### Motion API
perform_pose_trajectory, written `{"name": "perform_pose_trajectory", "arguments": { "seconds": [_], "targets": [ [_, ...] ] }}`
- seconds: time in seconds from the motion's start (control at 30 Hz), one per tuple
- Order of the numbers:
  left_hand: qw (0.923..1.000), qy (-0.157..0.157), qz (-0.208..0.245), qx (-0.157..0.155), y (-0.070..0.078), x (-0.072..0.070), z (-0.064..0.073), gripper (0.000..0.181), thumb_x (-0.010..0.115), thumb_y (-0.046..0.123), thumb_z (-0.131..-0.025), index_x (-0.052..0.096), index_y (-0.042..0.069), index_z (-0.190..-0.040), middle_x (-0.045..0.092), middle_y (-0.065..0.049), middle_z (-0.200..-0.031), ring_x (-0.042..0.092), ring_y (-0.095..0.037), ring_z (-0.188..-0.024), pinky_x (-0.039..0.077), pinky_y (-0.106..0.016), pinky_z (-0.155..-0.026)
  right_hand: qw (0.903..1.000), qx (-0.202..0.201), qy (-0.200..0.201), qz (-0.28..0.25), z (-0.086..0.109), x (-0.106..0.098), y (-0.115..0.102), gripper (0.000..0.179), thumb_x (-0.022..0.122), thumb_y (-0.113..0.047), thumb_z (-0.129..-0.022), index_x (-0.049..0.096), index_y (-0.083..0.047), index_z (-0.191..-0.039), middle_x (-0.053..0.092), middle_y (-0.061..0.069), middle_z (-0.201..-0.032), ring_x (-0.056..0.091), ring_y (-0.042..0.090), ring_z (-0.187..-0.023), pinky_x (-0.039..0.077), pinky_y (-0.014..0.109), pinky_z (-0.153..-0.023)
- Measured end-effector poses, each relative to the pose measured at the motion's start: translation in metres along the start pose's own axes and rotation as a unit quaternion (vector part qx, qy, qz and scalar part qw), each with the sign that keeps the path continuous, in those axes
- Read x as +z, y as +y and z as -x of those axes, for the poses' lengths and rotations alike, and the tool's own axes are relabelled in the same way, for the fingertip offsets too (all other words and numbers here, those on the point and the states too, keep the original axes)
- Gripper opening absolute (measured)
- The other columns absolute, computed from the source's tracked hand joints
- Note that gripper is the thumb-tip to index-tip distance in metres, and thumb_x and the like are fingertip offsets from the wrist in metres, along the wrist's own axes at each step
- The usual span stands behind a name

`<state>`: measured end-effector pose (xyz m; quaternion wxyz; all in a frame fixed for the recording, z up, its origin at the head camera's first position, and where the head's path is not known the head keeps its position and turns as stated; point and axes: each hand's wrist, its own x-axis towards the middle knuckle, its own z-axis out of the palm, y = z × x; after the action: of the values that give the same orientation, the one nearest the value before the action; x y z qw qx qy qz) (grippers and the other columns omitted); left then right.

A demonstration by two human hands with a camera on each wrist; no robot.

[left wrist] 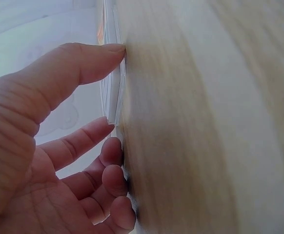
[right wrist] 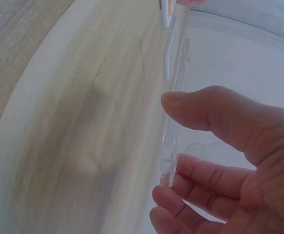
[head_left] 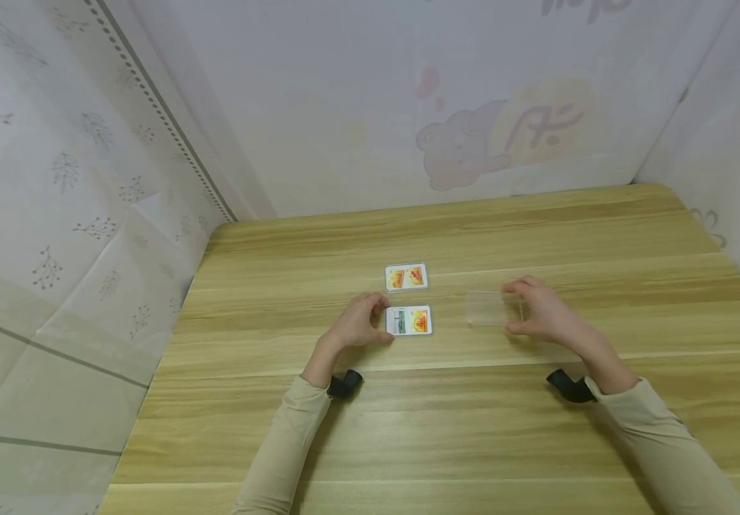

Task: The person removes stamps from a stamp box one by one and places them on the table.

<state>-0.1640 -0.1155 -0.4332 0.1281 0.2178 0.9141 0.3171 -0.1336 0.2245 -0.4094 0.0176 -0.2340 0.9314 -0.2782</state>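
Observation:
A card deck in a clear case (head_left: 409, 321), its face printed with a landscape and an orange-yellow picture, lies flat on the table. My left hand (head_left: 358, 322) holds its left end, thumb at the near edge and index finger at the far one. Seen edge-on in the left wrist view, the deck's case (left wrist: 113, 92) sits between that thumb and index finger. To the right, my right hand (head_left: 540, 309) grips a clear plastic cover (head_left: 487, 307) by its right end. In the right wrist view the cover (right wrist: 169, 146) is tilted, low over the table.
Just beyond the first deck lies a second card deck (head_left: 406, 277) with orange pictures. The wood-grain table (head_left: 447, 443) meets a pale printed curtain (head_left: 344, 143) at the back. Dark curved pieces (head_left: 346, 385) sit at both wrists.

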Motion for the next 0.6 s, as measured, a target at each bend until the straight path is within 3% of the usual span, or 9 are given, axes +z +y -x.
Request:
{"name": "perform_pose_trajectory", "arguments": {
  "seconds": [0.4, 0.6],
  "targets": [
    [1.0, -0.004, 0.001, -0.002, -0.001, 0.0, 0.0, 0.052, 0.083, 0.012, -0.068, 0.057, 0.002, -0.112, 0.053, -0.007, -0.096, 0.046, -0.023, -0.093, 0.039, -0.036, -0.082, 0.9997, -0.02, 0.012, 0.009, 0.006, -0.003, 0.008, 0.057, 0.08, -0.003, -0.066, 0.053, 0.015, -0.114, 0.055, 0.027, -0.106, 0.053, 0.041, -0.094, 0.045, 0.053, -0.079],
    [1.0, -0.003, 0.002, -0.001, 0.0, -0.001, 0.001, 0.052, 0.083, 0.012, -0.068, 0.057, 0.002, -0.112, 0.052, -0.007, -0.095, 0.046, -0.023, -0.093, 0.04, -0.036, -0.082, 0.9998, -0.016, 0.004, 0.012, 0.009, -0.005, 0.011, 0.057, 0.08, -0.003, -0.067, 0.053, 0.015, -0.114, 0.054, 0.028, -0.109, 0.052, 0.043, -0.098, 0.045, 0.054, -0.082]
  ]
}}
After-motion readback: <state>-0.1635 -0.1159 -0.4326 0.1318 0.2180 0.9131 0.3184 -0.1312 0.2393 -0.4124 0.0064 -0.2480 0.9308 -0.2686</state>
